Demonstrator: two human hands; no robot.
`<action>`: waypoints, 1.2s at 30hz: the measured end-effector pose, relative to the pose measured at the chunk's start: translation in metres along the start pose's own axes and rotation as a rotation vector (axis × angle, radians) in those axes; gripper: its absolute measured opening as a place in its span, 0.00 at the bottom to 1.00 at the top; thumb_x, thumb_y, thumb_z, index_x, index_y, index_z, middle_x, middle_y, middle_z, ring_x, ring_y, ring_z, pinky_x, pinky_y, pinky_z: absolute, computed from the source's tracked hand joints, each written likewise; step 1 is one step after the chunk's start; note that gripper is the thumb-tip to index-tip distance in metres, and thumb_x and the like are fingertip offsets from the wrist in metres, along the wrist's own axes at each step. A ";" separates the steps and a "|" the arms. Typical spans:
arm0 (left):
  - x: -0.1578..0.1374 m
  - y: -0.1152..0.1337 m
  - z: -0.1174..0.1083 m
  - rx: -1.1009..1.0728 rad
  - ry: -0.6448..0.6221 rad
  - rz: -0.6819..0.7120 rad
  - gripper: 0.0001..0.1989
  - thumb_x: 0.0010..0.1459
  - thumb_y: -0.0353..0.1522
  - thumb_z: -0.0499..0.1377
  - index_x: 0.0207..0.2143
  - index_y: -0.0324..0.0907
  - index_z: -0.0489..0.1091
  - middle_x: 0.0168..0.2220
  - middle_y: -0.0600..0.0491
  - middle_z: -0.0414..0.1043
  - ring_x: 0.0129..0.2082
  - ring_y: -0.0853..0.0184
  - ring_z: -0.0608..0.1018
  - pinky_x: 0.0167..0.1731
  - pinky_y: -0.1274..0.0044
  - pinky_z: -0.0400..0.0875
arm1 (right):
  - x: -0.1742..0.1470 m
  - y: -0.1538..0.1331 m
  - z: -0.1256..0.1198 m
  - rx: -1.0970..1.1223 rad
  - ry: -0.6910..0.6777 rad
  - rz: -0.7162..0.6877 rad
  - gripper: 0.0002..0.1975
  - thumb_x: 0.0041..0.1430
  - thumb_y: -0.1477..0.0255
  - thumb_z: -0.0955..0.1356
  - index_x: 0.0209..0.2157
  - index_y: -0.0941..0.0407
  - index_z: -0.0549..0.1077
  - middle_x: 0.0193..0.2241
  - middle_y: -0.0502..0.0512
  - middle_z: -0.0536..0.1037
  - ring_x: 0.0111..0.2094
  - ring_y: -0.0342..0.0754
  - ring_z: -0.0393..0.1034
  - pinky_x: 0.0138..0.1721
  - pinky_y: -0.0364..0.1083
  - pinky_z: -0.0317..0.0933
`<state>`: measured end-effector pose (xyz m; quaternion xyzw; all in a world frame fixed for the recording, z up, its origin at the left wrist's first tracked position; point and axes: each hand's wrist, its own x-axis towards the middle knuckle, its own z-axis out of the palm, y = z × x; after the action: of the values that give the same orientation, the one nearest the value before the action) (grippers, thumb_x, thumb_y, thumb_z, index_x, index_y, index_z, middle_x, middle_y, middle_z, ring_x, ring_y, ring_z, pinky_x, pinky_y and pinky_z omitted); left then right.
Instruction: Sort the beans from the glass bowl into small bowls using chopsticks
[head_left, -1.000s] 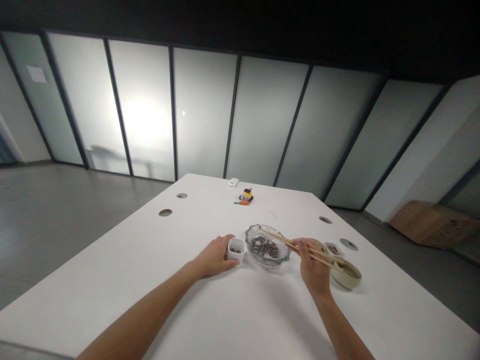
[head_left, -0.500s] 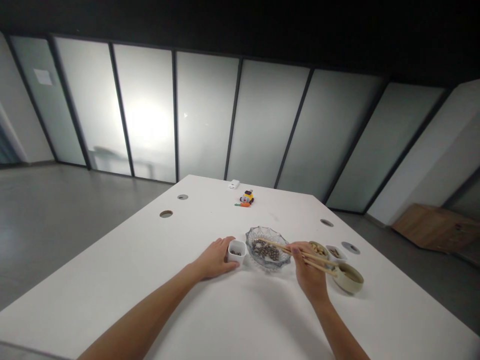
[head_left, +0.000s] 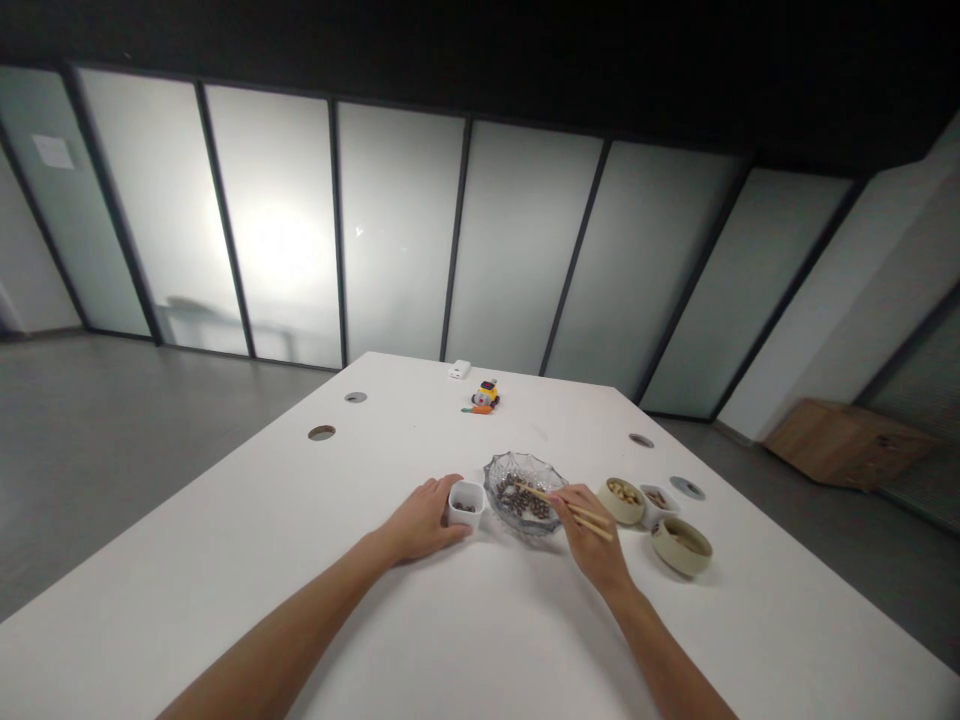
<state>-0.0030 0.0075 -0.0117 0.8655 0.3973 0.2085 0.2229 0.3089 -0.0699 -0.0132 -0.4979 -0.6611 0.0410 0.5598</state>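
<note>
left hand (head_left: pixel 422 518), fingers clasped about white cup (head_left: pixel 466 519); right hand (head_left: pixel 591 545), fingers clamped on chopsticks (head_left: pixel 536 492), tips inside a glass bowl (head_left: pixel 500 509).

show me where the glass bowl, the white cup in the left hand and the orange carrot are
glass bowl (head_left: pixel 529 467): head view, on its bare far inner wall
white cup (head_left: pixel 466 520): head view, on its near outer wall
orange carrot (head_left: pixel 481 410): head view, on its orange body
</note>
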 end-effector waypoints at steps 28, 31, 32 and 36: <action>0.002 -0.003 0.005 -0.008 0.003 -0.006 0.36 0.60 0.41 0.70 0.68 0.45 0.68 0.59 0.42 0.79 0.59 0.45 0.80 0.62 0.59 0.73 | -0.002 -0.027 0.004 0.265 0.087 0.089 0.24 0.73 0.46 0.71 0.35 0.52 0.84 0.36 0.59 0.83 0.39 0.56 0.82 0.41 0.54 0.83; 0.003 -0.005 0.005 -0.007 0.002 -0.002 0.37 0.60 0.41 0.70 0.69 0.45 0.67 0.60 0.42 0.79 0.59 0.46 0.80 0.63 0.59 0.72 | -0.001 -0.024 0.006 0.257 0.065 0.102 0.27 0.72 0.44 0.71 0.34 0.52 0.84 0.36 0.59 0.84 0.38 0.57 0.82 0.41 0.54 0.82; 0.003 -0.005 0.005 -0.006 0.001 -0.006 0.37 0.60 0.41 0.70 0.70 0.44 0.66 0.60 0.41 0.79 0.60 0.45 0.79 0.63 0.59 0.72 | 0.000 -0.023 0.005 0.250 0.086 0.112 0.28 0.72 0.42 0.70 0.34 0.52 0.83 0.36 0.59 0.84 0.38 0.57 0.82 0.40 0.54 0.81; 0.003 -0.005 0.005 0.005 -0.014 -0.030 0.40 0.61 0.42 0.70 0.71 0.43 0.64 0.62 0.39 0.78 0.61 0.44 0.78 0.64 0.58 0.72 | 0.005 -0.015 -0.006 0.056 0.238 0.114 0.32 0.72 0.39 0.67 0.33 0.52 0.83 0.34 0.59 0.84 0.38 0.57 0.81 0.42 0.55 0.78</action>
<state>-0.0018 0.0113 -0.0175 0.8614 0.4091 0.1983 0.2266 0.3049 -0.0769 0.0014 -0.5203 -0.5590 0.0319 0.6449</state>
